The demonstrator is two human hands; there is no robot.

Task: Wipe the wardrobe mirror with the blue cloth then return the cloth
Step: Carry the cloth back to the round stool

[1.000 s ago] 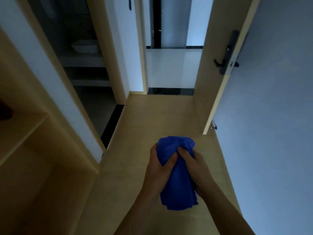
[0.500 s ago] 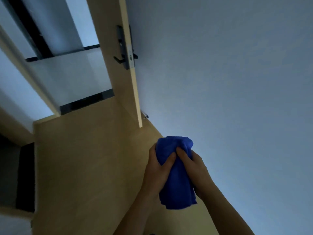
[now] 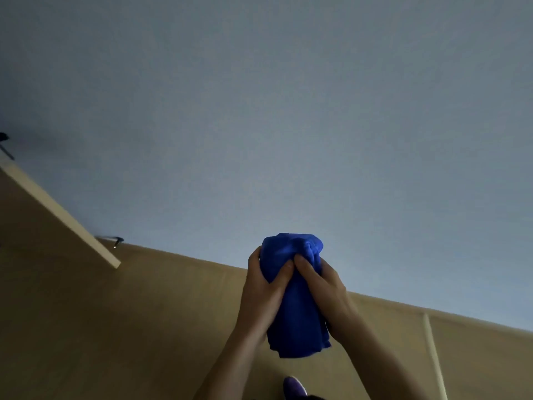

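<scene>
Head view, five o'clock: your left hand (image 3: 259, 290) and right hand (image 3: 327, 290) squeeze the blue cloth (image 3: 297, 327). Bunched, it should carry easily.

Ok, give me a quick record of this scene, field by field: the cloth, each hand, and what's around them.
cloth: blue cloth, bunched, held between both hands
left hand: left hand grips the cloth's left side
right hand: right hand grips its right side
backdrop: pale wall above, tan floor below
far left: door edge
bottom edge: purple shoe
</scene>
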